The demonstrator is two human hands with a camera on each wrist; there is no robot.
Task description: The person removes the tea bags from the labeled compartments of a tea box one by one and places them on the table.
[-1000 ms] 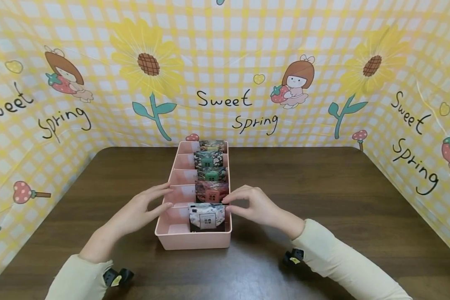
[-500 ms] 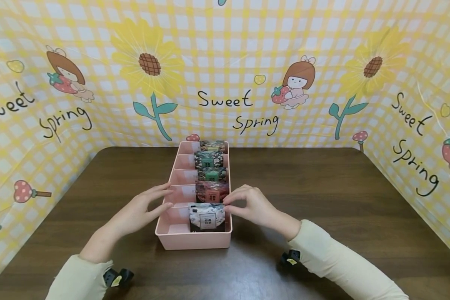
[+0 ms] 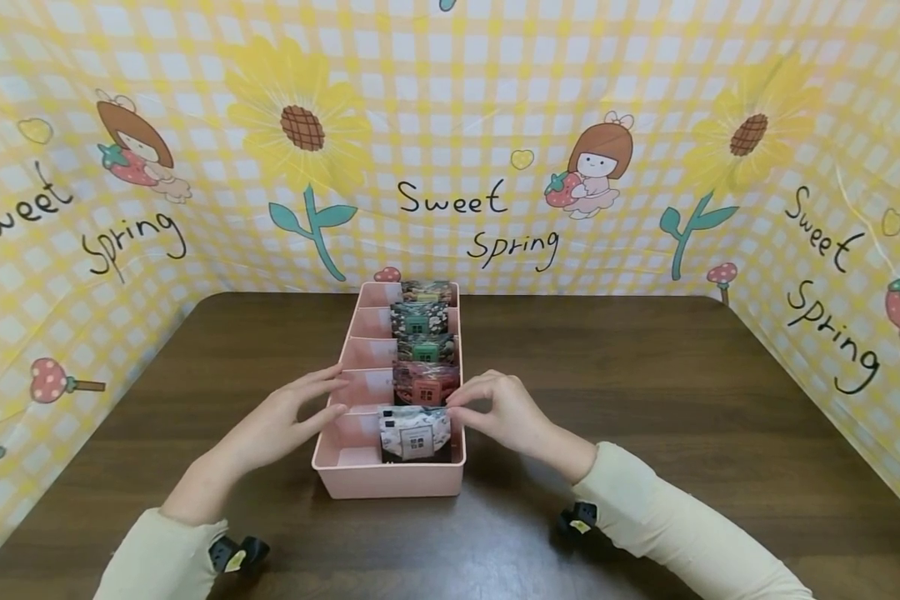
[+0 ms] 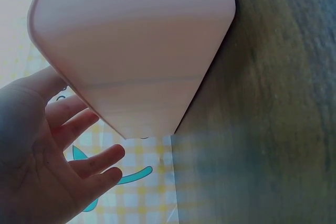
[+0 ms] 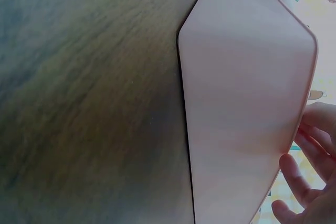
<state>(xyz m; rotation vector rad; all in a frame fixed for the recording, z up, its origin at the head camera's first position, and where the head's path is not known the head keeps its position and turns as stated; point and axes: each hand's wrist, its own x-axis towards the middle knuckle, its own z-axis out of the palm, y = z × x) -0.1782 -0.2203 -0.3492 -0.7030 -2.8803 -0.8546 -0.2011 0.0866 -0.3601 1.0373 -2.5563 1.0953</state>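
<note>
A long pink divided box [image 3: 390,482] stands on the table, its short end toward me. In its nearest compartment a white-and-black sachet [image 3: 417,435] with a square label stands upright. My right hand [image 3: 502,410] pinches that sachet's upper right corner between thumb and forefinger; the rim partly hides these fingertips in the right wrist view. My left hand [image 3: 270,423] has its fingers spread, with the fingertips at the left rim of the box. The left wrist view shows the same hand [image 4: 58,145] beside the pink wall, holding nothing.
Behind the white sachet, a red sachet [image 3: 423,390], green ones [image 3: 423,348] and a yellowish one [image 3: 429,292] stand in further compartments. The dark wooden table [image 3: 645,383] meets a yellow checked cloth [image 3: 450,108] at the back and sides.
My right hand has shifted slightly left, its thumb and forefinger coming onto the white sachet's corner. My left hand and the box stay essentially still.
</note>
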